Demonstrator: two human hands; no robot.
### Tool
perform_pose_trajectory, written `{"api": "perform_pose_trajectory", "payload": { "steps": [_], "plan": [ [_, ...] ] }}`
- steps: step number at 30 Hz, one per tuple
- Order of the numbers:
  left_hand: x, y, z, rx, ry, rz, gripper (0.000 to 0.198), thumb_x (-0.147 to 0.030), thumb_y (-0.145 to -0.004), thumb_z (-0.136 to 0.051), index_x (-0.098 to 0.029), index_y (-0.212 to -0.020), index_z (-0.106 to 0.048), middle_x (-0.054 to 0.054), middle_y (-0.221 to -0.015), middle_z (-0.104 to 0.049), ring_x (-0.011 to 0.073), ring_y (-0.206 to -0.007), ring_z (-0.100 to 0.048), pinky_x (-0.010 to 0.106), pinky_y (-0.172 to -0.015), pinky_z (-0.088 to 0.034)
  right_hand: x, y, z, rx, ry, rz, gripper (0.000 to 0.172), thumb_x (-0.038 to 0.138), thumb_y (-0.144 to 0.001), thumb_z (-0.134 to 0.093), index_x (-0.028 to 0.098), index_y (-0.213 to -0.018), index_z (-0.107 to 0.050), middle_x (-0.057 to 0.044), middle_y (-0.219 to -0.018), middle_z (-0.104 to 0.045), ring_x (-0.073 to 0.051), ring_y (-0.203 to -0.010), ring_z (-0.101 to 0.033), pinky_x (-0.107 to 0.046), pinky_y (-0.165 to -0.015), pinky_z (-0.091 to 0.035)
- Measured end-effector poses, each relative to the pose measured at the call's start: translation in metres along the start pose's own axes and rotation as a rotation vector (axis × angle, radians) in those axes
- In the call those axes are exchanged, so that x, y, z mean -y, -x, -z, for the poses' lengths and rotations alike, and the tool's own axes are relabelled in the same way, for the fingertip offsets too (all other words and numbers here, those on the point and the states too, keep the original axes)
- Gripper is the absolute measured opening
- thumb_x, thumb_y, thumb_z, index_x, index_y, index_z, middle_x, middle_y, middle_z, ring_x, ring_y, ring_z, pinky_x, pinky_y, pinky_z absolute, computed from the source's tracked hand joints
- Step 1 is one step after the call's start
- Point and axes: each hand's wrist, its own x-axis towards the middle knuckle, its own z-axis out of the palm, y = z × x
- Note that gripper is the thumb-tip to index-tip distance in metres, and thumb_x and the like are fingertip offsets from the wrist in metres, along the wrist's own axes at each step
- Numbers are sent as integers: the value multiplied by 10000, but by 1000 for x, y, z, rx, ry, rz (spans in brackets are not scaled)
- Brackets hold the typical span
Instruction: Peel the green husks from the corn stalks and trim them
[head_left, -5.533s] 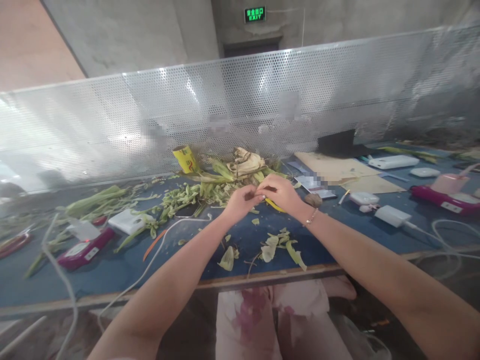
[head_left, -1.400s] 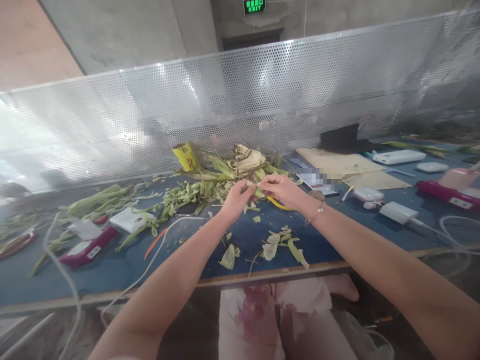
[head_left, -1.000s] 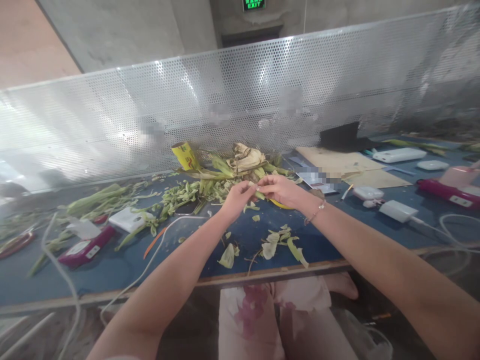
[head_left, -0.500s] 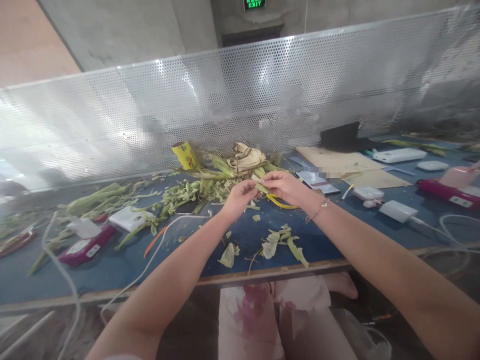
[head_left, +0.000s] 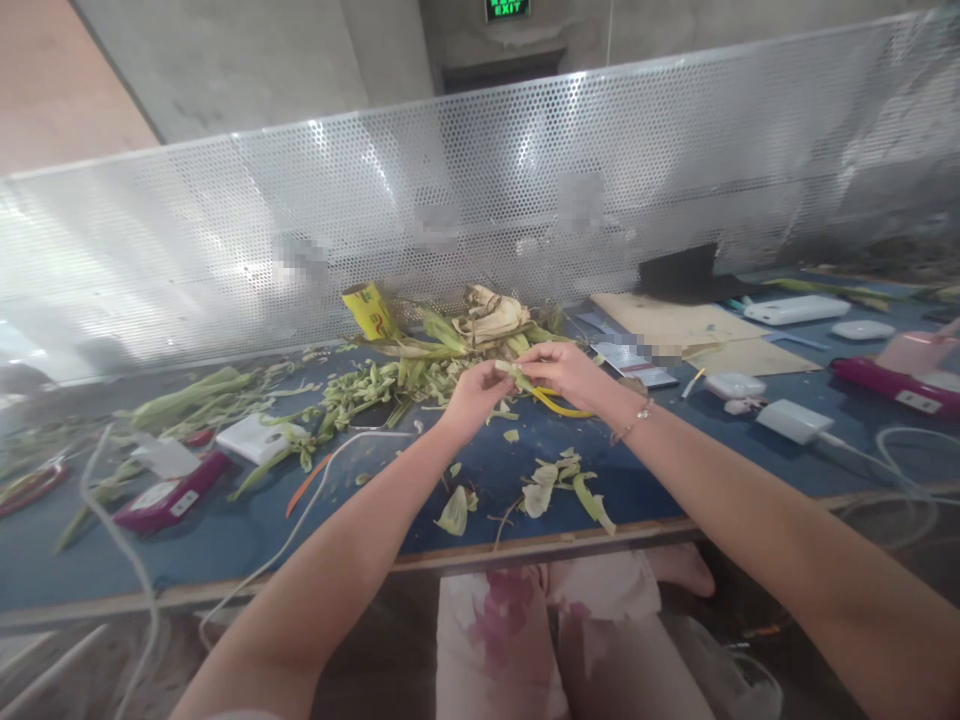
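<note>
Green and slender, a bud is pinched between her left hand and right hand. Both sets of fingertips clamp it, near the heaped stalks.

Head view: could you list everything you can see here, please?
table: one, blue, under everything
screen: one, silver, behind table
green stem: one, pale green, held mid-air at centre
yellow strip: one, yellow, just below the stem
stem pile: one heap, green and tan, by the screen
peel scraps: several, pale green, near front edge
magenta devices: two, magenta, table's left and right
left hand: one, bare, gripping stem
right hand: one, braceleted, gripping stem
</note>
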Motion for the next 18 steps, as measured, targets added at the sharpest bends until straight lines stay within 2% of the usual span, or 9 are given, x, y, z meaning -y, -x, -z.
{"api": "perform_pose_trajectory", "payload": {
  "steps": [4,7,13,18],
  "plan": [
    [-5,2,0,-13,37,11,199,-277,-645,-660,-136,-781,-623,16,-696,-626,100,-645,-562,254,-684,-457,-4,-1,1,33,32,49,197,250,-569,-736,134,-705,-653,-13,-635,-605,-86,-576,-534,-246,-585,-435],
    [-8,3,-1,9,93,11,220,-344,-677,-638,-139,-754,-624,14,-701,-620,93,-641,-554,251,-681,-462,-6,-1,1,21,73,78,200,277,-585,-721,136,-701,-641,-3,-613,-585,-84,-555,-519,-253,-580,-432],
    [-3,0,0,-75,12,22,314,-446,-685,-618,-137,-739,-622,15,-654,-591,99,-600,-538,241,-613,-464,-7,0,-2,23,136,157,219,343,-626,-693,163,-687,-584,13,-631,-558,-89,-585,-513,-247,-593,-438],
    [-2,0,-2,-130,50,20,348,-482,-683,-611,-136,-672,-576,4,-616,-547,86,-580,-506,219,-578,-458,-13,-2,-3,94,119,230,241,407,-682,-654,189,-731,-564,13,-708,-549,-85,-633,-509,-242,-645,-457]
  ]
}}
